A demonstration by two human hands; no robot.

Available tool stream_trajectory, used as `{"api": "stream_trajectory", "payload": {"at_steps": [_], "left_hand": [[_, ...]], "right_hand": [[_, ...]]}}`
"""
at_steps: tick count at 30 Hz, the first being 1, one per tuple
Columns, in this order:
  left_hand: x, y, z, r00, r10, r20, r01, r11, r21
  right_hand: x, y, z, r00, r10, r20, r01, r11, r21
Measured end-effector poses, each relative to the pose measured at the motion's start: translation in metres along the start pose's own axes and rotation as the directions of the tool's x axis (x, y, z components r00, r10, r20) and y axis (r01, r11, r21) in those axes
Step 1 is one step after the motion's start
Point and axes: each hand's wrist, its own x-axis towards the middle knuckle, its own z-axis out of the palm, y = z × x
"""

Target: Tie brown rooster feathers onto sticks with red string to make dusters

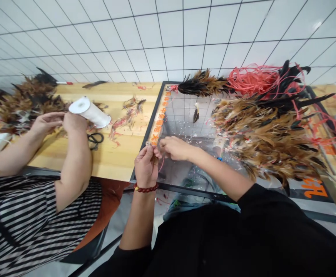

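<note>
My left hand [147, 165], with a dark red bead bracelet at the wrist, is closed around a small bunch of brown feathers [155, 158]. Its fingertips point up over the left edge of the glass-topped table. Close on its right, my right hand [176, 148] is closed, fingers pinched and turned toward the bunch. A thin pink string [161, 164] loops between the two hands and runs up to the right fingers. Exactly how the fingertips grip it is too small to make out.
A large feather pile [268, 138] covers the right side, with tangled pink string [253, 80] and a feather bundle [202, 84] behind. One loose feather [196, 113] lies on the glass. At left, a co-worker's hands [61, 121] work beside a white thread spool [91, 112] and black scissors [95, 141].
</note>
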Motion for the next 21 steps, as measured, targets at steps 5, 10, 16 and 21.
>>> {"api": "stream_trajectory", "payload": {"at_steps": [5, 10, 16, 21], "left_hand": [[0.003, 0.001, -0.006, 0.999, 0.03, -0.03, -0.028, 0.997, 0.072], [0.003, -0.016, 0.012, 0.987, 0.009, 0.159, -0.052, 0.963, 0.265], [0.009, -0.036, 0.052, 0.917, -0.037, 0.397, -0.173, 0.86, 0.48], [0.017, -0.05, 0.07, 0.914, -0.079, 0.397, -0.173, 0.81, 0.56]], "right_hand": [[-0.01, -0.001, -0.005, 0.998, 0.064, -0.021, -0.067, 0.989, -0.131], [-0.055, 0.015, -0.033, 0.919, 0.329, -0.219, -0.363, 0.922, -0.136], [-0.096, 0.013, -0.049, 0.878, 0.4, -0.263, -0.449, 0.878, -0.164], [-0.117, 0.013, -0.048, 0.837, 0.434, -0.333, -0.473, 0.88, -0.043]]}}
